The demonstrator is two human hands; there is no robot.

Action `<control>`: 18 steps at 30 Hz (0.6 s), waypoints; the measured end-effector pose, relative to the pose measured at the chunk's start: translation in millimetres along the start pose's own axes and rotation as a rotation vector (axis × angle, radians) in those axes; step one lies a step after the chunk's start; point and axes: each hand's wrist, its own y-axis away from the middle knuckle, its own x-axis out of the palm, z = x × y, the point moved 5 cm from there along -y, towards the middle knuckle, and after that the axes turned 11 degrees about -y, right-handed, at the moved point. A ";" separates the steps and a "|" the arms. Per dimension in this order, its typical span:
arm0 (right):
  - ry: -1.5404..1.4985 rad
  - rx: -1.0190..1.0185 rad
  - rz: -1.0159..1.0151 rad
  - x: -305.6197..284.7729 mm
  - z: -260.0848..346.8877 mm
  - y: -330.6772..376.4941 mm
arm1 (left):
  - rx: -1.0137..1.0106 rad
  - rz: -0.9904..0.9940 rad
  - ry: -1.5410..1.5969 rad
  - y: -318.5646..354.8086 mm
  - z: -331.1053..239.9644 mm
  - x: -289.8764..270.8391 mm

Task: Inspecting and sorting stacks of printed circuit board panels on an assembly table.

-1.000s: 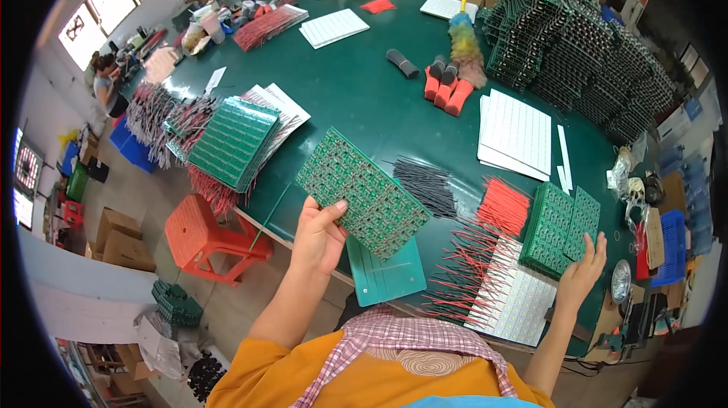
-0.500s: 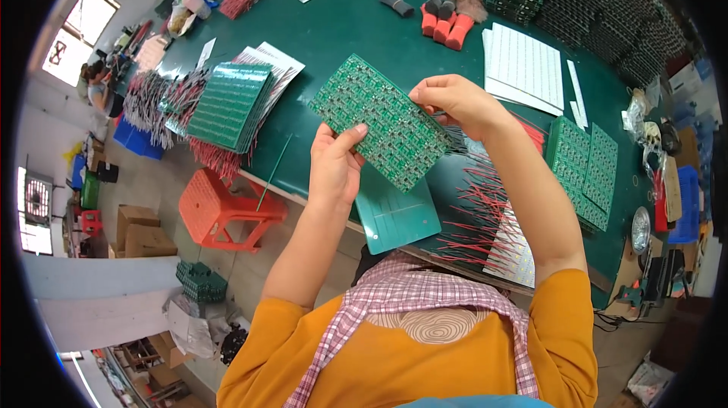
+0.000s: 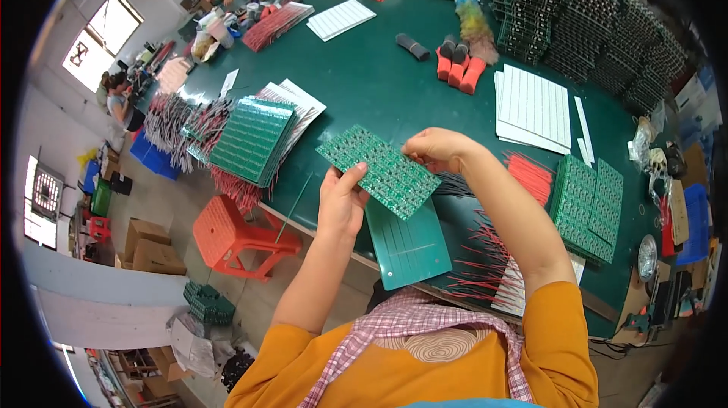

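Left hand (image 3: pixel 343 199): grip pinching board (image 3: pixel 379 169), thumb on top face, fingers underneath, at the lower-left edge. Right hand (image 3: pixel 440 146): fingers curled together at board's upper-right edge; cannot tell whether that grip pinches the edge or something small, or only rests there. Board is green, densely populated, held tilted above the bench (image 3: pixel 356 82) in front of the person, partly over a green plate (image 3: pixel 413 249) with thin lines, which sticks out past the near edge.

Black wires (image 3: pixel 456 185) just right of board, partly behind right forearm. Red wires (image 3: pixel 529 178) beyond that forearm, next to a right stack (image 3: pixel 580 203) of green boards. More loose red leads (image 3: pixel 485 245) nearer the person, over a white panel (image 3: pixel 516 287) partly covered by the arm.

Left of board: left stack (image 3: pixel 254 139) of green boards, on white sheets, wires spilling around it. Orange stool (image 3: pixel 227 230) on floor below. Farther across: red bundles (image 3: pixel 459 74), black bundle (image 3: pixel 412 47), duster (image 3: pixel 476 25), white sheets at right (image 3: pixel 535 108), tall board pile (image 3: pixel 591 21). Two people seated at far side.
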 end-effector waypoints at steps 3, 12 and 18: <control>-0.020 0.006 0.026 5.2 -2.0 2.6 | 0.010 0.003 0.027 2.8 -1.8 -0.6; -0.050 0.009 0.027 -1.6 -7.4 -4.6 | 0.000 0.014 0.012 1.1 1.3 2.4; -0.032 -0.015 0.016 -2.5 -10.5 0.5 | -0.009 0.035 -0.006 6.7 1.7 5.9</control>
